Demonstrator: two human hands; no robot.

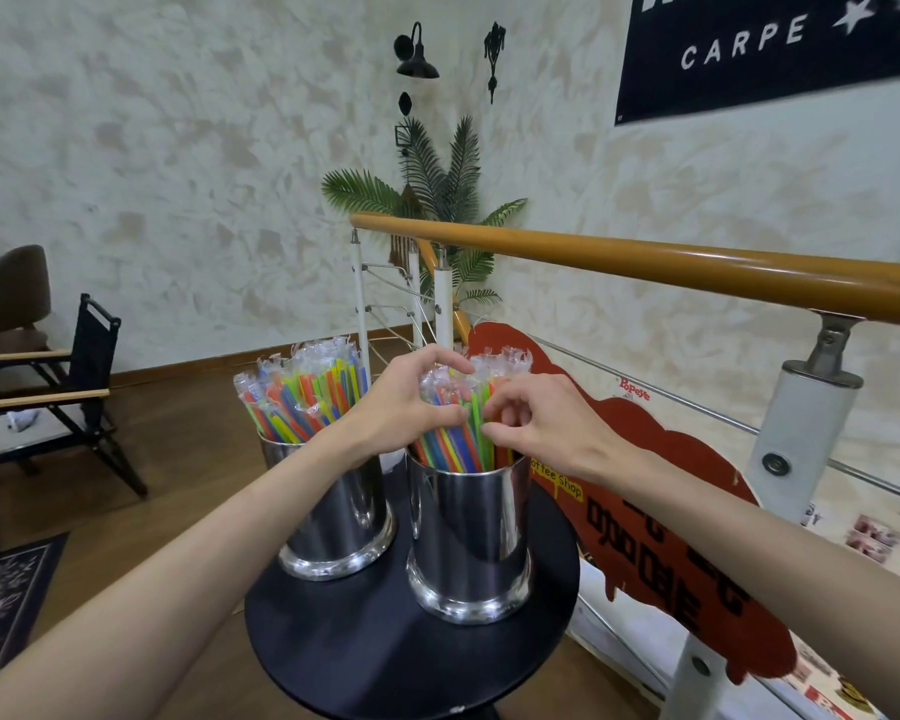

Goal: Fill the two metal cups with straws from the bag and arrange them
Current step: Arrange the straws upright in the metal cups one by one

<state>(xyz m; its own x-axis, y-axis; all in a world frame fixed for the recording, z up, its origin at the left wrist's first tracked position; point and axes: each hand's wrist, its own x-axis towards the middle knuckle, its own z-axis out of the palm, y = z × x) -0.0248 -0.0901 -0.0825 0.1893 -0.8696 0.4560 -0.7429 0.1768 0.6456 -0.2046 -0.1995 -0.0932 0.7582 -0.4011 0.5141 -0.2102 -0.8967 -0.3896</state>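
Observation:
Two shiny metal cups stand on a small round black table (365, 646). The left cup (341, 517) holds a leaning bunch of wrapped coloured straws (302, 394). The right cup (471, 543) holds another bunch of straws (458, 433), upright. My left hand (406, 402) curls round the left side of that right bunch. My right hand (536, 423) pinches straws on its right side with thumb and fingers. No bag is in view.
A wooden handrail (645, 262) on white posts runs behind and to the right of the table. A red sign board (645, 511) leans against the railing. A black folding chair (68, 387) stands at the left, and a dark rug (6, 595) lies at the lower left.

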